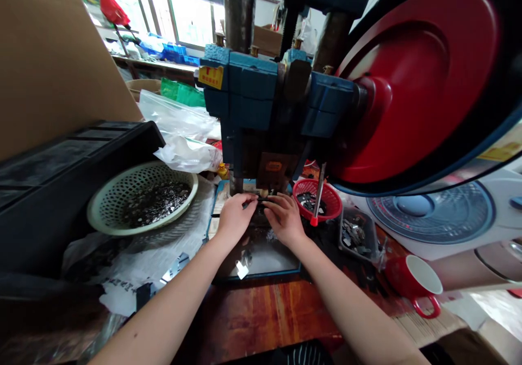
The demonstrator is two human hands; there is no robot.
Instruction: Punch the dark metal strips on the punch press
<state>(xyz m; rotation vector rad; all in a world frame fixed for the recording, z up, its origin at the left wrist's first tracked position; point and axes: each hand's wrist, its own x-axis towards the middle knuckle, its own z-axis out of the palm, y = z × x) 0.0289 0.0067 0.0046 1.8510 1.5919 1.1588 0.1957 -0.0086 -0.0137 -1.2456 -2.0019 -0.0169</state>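
My left hand (237, 215) and my right hand (286, 218) meet under the ram of a blue press (249, 90). Between their fingertips is a thin dark strip (261, 199), pinched from both sides; its exact kind is too small to make out. The fingers of each hand are closed, with the thumbs toward me. Both hands are over the press bed (273, 259), a grey plate with a blue edge. Loose shiny scraps (242, 268) lie on the plate in front of my wrists.
Left stands a pale perforated basket (98, 212) of small dark pieces, beside a black crate (81, 147). Right are a red basket (335, 204), a clear tray (369, 248) of metal parts, a red mug (402, 280) and a fan (432, 212). A large red flywheel (440, 82) overhangs them.
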